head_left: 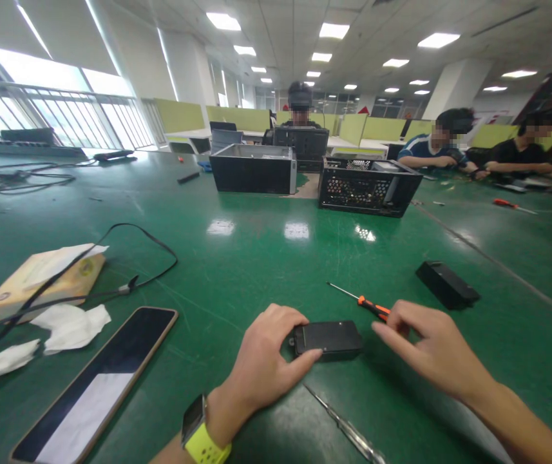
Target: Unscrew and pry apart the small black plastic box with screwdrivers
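Note:
A small black plastic box (332, 339) lies on the green table. My left hand (273, 351) grips its left end, with the thumb on the near edge and the fingers at the far side. Right of the box, my right hand (430, 345) has curled fingers at the handle end of an orange-and-black screwdriver (373, 308). The fingers hide that end, and the shaft points away to the left. Closer to me lies a second screwdriver with a clear handle (348, 430). Another black box (447, 284) rests farther right.
A phone (96, 380), white tissues (73, 327), a yellow tissue pack (48, 277) and a black cable (157, 241) occupy the left. Two computer cases (254, 173) (367, 187) stand ahead. Several people sit across the table; another red screwdriver (507, 204) lies far right.

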`<state>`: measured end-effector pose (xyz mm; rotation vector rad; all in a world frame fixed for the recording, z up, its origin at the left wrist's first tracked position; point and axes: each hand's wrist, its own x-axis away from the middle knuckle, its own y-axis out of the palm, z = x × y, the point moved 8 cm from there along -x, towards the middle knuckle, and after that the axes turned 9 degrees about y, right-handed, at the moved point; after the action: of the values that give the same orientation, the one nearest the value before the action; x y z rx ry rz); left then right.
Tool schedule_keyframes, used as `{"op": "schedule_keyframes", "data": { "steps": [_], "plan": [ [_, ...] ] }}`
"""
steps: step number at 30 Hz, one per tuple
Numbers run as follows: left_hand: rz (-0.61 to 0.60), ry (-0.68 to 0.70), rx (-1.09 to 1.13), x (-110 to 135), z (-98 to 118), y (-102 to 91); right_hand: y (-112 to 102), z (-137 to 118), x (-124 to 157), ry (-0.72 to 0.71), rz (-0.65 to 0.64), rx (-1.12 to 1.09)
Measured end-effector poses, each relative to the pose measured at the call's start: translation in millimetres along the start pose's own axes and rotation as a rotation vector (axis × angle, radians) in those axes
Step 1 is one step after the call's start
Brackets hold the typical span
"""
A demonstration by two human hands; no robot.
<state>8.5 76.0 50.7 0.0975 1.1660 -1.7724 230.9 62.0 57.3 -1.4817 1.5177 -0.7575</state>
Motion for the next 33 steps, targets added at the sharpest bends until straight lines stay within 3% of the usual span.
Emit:
{"op": "schedule_keyframes", "data": {
  "steps": [3, 6, 11, 16, 20, 24, 27, 30, 33],
  "plan": [
    [0.009, 0.001, -0.005, 0, 1, -0.7, 39, -35, 35, -0.025, -0.507, 0.061],
    [0.017, 0.006, -0.004, 1, 0, -1.1, 60, -50, 54, -0.007, -0.653, 0.143],
    [0.024, 0.003, -0.008, 1, -1, -0.7, 69, -51, 57, -0.07, -0.836, -0.15],
    [0.024, 0.008, -0.016, 0, -2, 0.1, 42, -30, 41, -0.024, -0.717, -0.22],
    [0.025, 0.011, -0.019, 2, -3, 1.1, 33, -26, 35, 0.015, -0.639, -0.186],
    [0.025, 0.006, -0.019, 3, -3, 1.1, 26, -26, 37, 0.018, -0.585, -0.052],
    [0.036, 0.007, -0.023, 1, -2, 0.2, 17, -25, 38, 0.032, -0.465, 0.143],
    [0.039, 0.005, -0.041, 0, -1, 0.7, 21, -26, 43, 0.077, -0.397, 0.308],
    [0.02, 0.001, -0.068, 0, 1, 2.2, 39, -30, 48, 0.138, -0.416, 0.316]
  ]
}}
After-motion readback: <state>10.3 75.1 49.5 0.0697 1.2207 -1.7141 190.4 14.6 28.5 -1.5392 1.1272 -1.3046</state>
